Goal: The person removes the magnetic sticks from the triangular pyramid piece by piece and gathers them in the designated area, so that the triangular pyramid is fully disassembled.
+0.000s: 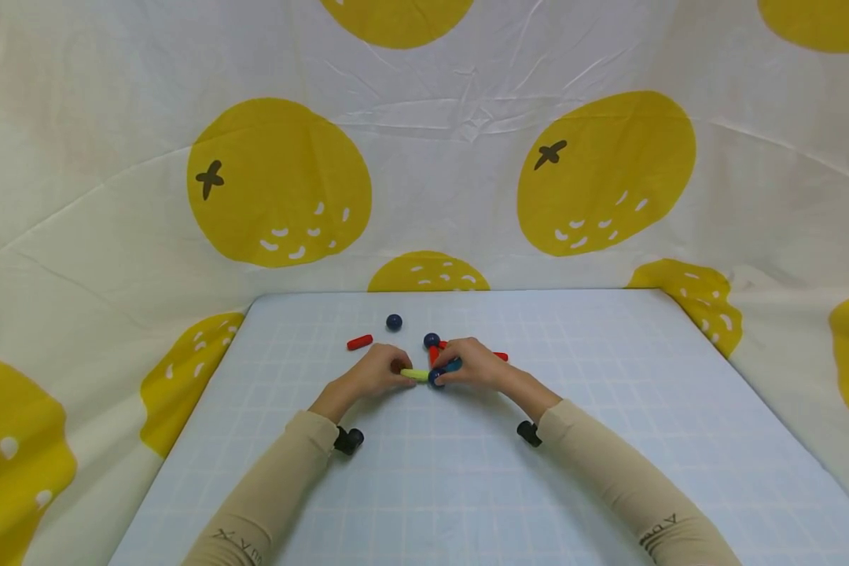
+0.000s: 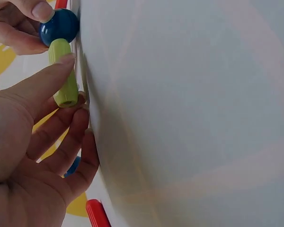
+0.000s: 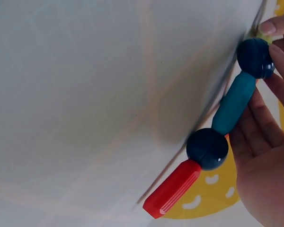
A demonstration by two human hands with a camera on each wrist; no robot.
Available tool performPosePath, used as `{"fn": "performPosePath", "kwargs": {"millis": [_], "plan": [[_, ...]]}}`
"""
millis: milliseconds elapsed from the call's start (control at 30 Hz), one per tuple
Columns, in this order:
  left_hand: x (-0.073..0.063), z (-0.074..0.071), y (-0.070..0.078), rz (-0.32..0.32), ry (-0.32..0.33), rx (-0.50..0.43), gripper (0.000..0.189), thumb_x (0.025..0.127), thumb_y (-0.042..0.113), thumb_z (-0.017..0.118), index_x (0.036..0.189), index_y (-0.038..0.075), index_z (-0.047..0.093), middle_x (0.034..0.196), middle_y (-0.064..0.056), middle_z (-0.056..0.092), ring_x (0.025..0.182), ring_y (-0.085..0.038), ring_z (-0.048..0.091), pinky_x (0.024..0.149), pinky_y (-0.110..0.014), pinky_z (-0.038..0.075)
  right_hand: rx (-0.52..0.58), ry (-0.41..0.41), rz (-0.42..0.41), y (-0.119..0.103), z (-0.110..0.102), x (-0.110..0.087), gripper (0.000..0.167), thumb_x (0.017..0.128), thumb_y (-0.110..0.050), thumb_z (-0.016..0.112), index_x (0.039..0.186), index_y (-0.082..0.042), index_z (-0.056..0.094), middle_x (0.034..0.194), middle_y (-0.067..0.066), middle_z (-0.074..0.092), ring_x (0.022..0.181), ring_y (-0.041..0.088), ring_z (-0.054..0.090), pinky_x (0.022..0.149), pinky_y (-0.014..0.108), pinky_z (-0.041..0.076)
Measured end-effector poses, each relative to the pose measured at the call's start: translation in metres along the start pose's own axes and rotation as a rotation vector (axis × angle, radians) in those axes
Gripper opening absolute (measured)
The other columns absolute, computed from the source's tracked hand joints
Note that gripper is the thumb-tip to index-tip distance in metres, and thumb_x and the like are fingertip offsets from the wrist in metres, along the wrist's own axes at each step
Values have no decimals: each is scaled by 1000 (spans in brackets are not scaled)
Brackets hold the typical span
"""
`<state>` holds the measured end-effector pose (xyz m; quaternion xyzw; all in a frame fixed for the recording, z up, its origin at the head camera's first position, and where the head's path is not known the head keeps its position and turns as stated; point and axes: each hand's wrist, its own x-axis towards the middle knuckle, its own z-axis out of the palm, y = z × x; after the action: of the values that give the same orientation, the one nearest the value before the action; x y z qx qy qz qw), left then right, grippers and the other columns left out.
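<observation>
L hand is pinching lime rod, its R end touching the navy ball R hand is gripping over table, so prob joining them, next move calling for steady alignment b4 L release.

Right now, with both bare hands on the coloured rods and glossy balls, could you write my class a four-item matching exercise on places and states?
Things
1. Person's left hand
2. Person's right hand
3. Faceted teal rod
4. Loose dark-blue ball

Places and states
A. Links two glossy dark-blue balls
B. Lies on the pale-blue tabletop, beyond both hands
C. Pinches the ridged yellow-green rod
D. Grips one of those balls

Pairs: 1C; 2D; 3A; 4B
</observation>
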<state>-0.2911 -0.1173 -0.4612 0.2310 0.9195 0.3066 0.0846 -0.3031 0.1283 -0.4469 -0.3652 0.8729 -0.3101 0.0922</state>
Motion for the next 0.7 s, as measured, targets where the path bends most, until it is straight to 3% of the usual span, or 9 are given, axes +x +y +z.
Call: {"fn": "performPosePath", "kwargs": {"millis": [300,700], "plan": [[0,0,-3,7,-4,-17,15,86,21,85,95,12,78,84,5,68,82,-16,57,80,-31,51,-10,2,2,0,-1,0,22,88,-17,83,108,-9,79,96,4,69,93,32,60,85,41,52],[0,-1,-1,-34,-13,-10,14,87,22,84,93,11,77,81,4,67,80,-16,57,78,-30,50,5,10,-25,-1,0,-1,22,88,-15,82,108,-6,79,98,6,71,93,33,61,87,44,53]]}}
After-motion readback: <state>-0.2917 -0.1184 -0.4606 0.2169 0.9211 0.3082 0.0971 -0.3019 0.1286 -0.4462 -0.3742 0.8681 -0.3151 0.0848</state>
